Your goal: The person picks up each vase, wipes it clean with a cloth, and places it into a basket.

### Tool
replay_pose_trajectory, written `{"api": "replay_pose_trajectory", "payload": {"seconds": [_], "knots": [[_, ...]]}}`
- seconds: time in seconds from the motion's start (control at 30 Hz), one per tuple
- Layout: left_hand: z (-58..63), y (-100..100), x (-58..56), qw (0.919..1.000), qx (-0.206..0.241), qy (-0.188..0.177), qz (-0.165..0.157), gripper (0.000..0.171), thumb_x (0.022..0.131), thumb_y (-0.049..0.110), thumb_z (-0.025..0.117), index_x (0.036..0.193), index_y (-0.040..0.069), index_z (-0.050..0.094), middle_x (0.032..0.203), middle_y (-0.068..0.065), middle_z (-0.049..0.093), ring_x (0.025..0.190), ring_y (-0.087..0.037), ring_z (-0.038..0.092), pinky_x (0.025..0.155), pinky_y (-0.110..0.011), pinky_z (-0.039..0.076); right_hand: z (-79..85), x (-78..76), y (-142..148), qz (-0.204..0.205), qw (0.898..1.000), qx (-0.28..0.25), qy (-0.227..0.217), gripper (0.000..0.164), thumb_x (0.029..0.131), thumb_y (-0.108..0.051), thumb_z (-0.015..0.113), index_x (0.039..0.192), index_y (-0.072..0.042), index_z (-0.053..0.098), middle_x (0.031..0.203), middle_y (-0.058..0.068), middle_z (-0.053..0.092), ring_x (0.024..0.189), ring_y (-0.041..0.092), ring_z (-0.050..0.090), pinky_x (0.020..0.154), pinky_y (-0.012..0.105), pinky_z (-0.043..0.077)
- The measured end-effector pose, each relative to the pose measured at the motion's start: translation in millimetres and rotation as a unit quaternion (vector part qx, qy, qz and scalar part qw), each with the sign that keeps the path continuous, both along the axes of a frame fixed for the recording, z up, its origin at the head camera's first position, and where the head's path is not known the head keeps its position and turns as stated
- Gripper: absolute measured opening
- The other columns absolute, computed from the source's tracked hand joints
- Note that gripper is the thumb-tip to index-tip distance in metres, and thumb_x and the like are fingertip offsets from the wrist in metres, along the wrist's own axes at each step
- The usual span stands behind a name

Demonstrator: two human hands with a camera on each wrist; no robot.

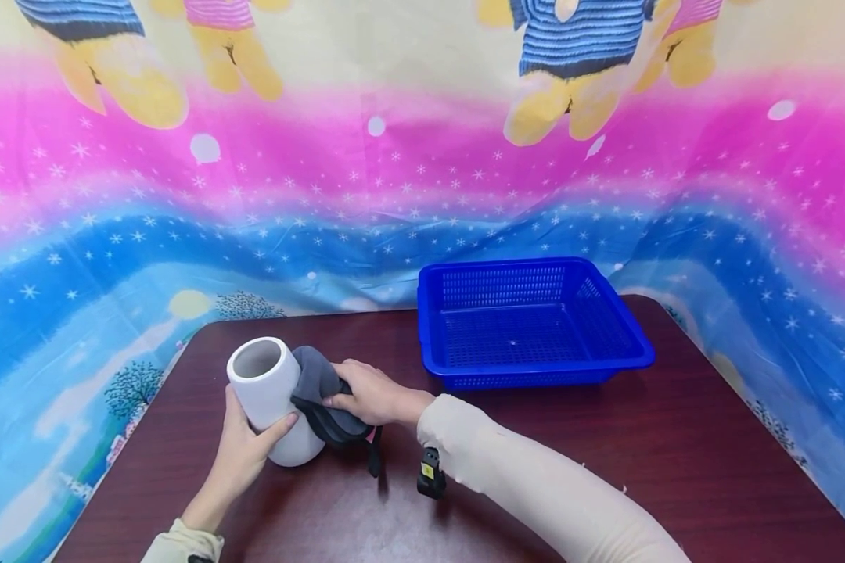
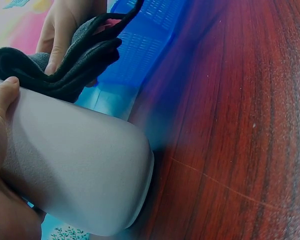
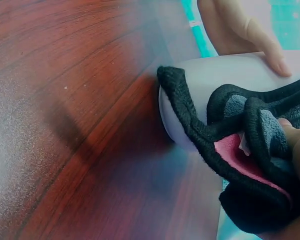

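Note:
A white vase (image 1: pixel 262 397) with a wide round mouth leans slightly at the left of the table. My left hand (image 1: pixel 242 442) grips its side, thumb across the front and fingers behind. Bunched in my right hand (image 1: pixel 375 393) is a grey cloth (image 1: pixel 315 374) with black edging, pressed against the vase's right side. The right wrist view shows a pink patch on the folded cloth (image 3: pixel 190 112) and one edge hanging loose. In the left wrist view, the vase's smooth lower body (image 2: pixel 85 155) lies close to the tabletop.
A blue plastic basket (image 1: pixel 535 374) with perforated walls stands at the back right of the dark red-brown wooden table (image 1: pixel 591 438). Behind the table hangs a colourful curtain (image 1: pixel 366 180) with bears and snowflakes. A small black device (image 1: pixel 430 473) is at the right sleeve.

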State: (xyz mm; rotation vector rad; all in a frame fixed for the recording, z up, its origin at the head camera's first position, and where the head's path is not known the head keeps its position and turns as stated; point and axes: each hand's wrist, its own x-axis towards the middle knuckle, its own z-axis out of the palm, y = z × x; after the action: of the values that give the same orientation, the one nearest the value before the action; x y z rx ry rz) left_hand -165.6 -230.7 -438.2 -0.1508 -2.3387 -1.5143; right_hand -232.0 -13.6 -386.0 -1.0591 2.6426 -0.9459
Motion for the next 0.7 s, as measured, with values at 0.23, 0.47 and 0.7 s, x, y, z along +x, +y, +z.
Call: {"api": "replay_pose_trajectory", "payload": {"seconds": [0.23, 0.47, 0.7], "knots": [[-0.6, 0, 1.1, 1.0000, 0.002, 0.005, 0.002, 0.085, 0.084, 0.000, 0.076, 0.150, 0.005, 0.022, 0.130, 0.019, 0.042, 0.113, 0.001, 0.049, 0.089, -0.008, 0.041, -6.9, 0.7, 0, -0.004, 1.000, 0.003, -0.022, 0.029, 0.097, -0.025, 0.069, 0.124, -0.018, 0.065, 0.108, 0.002, 0.067, 0.099, 0.009, 0.057, 0.088, 0.022, 0.048], [-0.2, 2, 2.7, 0.9999, 0.010, 0.012, -0.002, 0.085, 0.084, -0.001, 0.076, 0.150, 0.004, 0.022, 0.129, 0.018, 0.042, 0.112, 0.001, 0.049, 0.089, -0.008, 0.041, -10.8, 1.1, 0, -0.001, 1.000, -0.002, -0.020, 0.025, 0.097, -0.025, 0.068, 0.121, -0.017, 0.066, 0.105, 0.000, 0.066, 0.096, 0.008, 0.055, 0.085, 0.021, 0.047], [1.4, 2, 2.9, 0.9998, 0.006, 0.020, 0.003, 0.085, 0.082, -0.002, 0.077, 0.149, 0.002, 0.024, 0.128, 0.019, 0.042, 0.111, 0.002, 0.049, 0.089, -0.007, 0.040, -12.5, 0.7, 1, -0.001, 1.000, -0.008, -0.014, 0.022, 0.096, -0.025, 0.069, 0.117, -0.017, 0.067, 0.102, 0.001, 0.066, 0.094, 0.008, 0.056, 0.083, 0.021, 0.047]]}}
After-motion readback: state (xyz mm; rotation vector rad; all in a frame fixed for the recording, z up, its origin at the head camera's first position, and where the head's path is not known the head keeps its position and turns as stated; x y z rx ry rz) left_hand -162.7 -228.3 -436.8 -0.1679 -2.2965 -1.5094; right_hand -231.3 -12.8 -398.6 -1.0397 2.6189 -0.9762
